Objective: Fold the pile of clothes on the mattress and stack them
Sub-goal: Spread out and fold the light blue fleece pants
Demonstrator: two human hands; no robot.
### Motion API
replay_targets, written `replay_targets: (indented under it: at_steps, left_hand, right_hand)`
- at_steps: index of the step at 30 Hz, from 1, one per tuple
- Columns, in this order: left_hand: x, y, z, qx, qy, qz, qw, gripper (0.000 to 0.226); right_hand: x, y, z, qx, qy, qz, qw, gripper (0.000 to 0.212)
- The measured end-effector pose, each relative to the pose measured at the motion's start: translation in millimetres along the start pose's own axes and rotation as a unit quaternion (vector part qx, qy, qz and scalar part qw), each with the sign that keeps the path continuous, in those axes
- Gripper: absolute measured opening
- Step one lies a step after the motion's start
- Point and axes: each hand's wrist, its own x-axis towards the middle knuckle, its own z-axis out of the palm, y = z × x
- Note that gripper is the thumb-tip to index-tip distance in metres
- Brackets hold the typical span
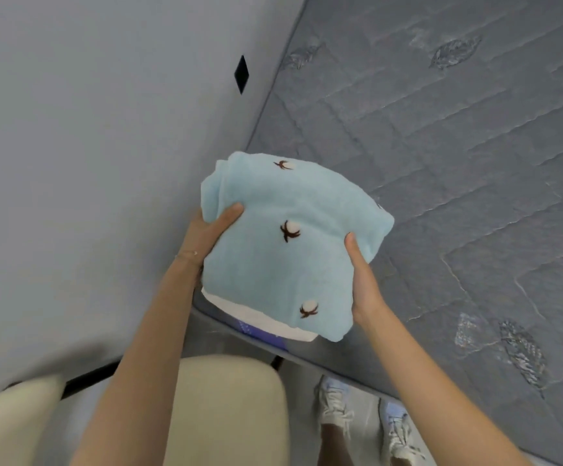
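Your left hand (211, 230), right hand (362, 280): grip clamped on folded pale-blue sprig-print fleece garment (273, 270), thumbs on top; white folded cloth (259, 316) beneath, on grey quilted mattress (458, 169).

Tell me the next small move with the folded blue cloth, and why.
Probably lower the blue cloth squarely onto the white piece under it, then let go. It already looks folded, the left hand and right hand grip its sides, and the white piece lies at the mattress corner.
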Motion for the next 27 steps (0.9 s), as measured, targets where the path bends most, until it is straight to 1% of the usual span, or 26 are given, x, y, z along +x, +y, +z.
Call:
replay_targets:
  at_steps: [2,3,6,7,11,14,16,18,20,21,22,24,26,27]
  left_hand:
    - [12.6,-24.2,-10.1,0.021,0.024,-0.012,0.999,0.042]
    - [17.9,-37.9,-12.2,0.033,0.035,-0.018,0.999,0.045]
    - [32.4,-84.9,-13.2,0.083,0.068,-0.048,0.993,0.084]
    - [36.4,-97.9,-13.3,0.098,0.082,-0.058,0.99,0.089]
    - [44.6,-123.2,-5.9,0.132,0.113,-0.065,0.983,0.086]
    - [44.5,-121.2,-8.6,0.19,0.108,-0.059,0.974,0.099]
    - [43.1,-112.4,-14.1,0.267,0.102,-0.061,0.956,0.101]
    - [39.2,-95.4,-15.5,0.358,0.134,-0.036,0.923,0.093]
    - [28.3,-68.9,-7.7,0.425,0.187,0.067,0.883,0.079]
    - [18.4,-52.6,0.8,0.451,0.19,0.122,0.864,0.073]
    - [9.1,-38.1,11.7,0.47,0.174,0.168,0.849,0.071]
    - [-8.7,-14.3,39.2,0.49,0.122,0.224,0.833,0.07]
    - [-23.6,3.2,66.8,0.503,0.077,0.246,0.825,0.068]
    - [-33.8,14.2,81.0,0.509,0.061,0.254,0.82,0.067]
  right_hand:
    - [13.3,20.8,1.4,-0.017,0.018,0.008,1.0,0.061]
    - [20.9,30.0,-0.8,-0.031,0.035,0.012,0.999,0.059]
    - [44.6,52.0,-11.9,-0.092,0.09,0.018,0.992,0.051]
    - [51.6,56.0,-14.4,-0.112,0.103,0.016,0.988,0.049]
    - [71.1,65.4,-19.9,-0.192,0.142,-0.018,0.971,0.044]
    - [67.0,62.7,-16.4,-0.225,0.145,-0.048,0.962,0.036]
    - [62.8,55.5,-15.3,-0.269,0.153,-0.08,0.948,0.037]
    - [55.7,39.6,-10.8,-0.323,0.154,-0.147,0.922,0.048]
    - [46.4,16.2,-7.5,-0.403,0.173,-0.181,0.88,0.068]
    - [38.9,2.8,-6.4,-0.469,0.183,-0.18,0.845,0.078]
    - [29.7,-9.9,-6.4,-0.544,0.192,-0.165,0.8,0.083]
    - [7.1,-32.6,-8.5,-0.659,0.2,-0.146,0.71,0.084]
    - [-18.5,-52.0,-7.9,-0.716,0.194,-0.146,0.655,0.082]
    - [-32.8,-60.7,-10.3,-0.733,0.187,-0.145,0.638,0.08]
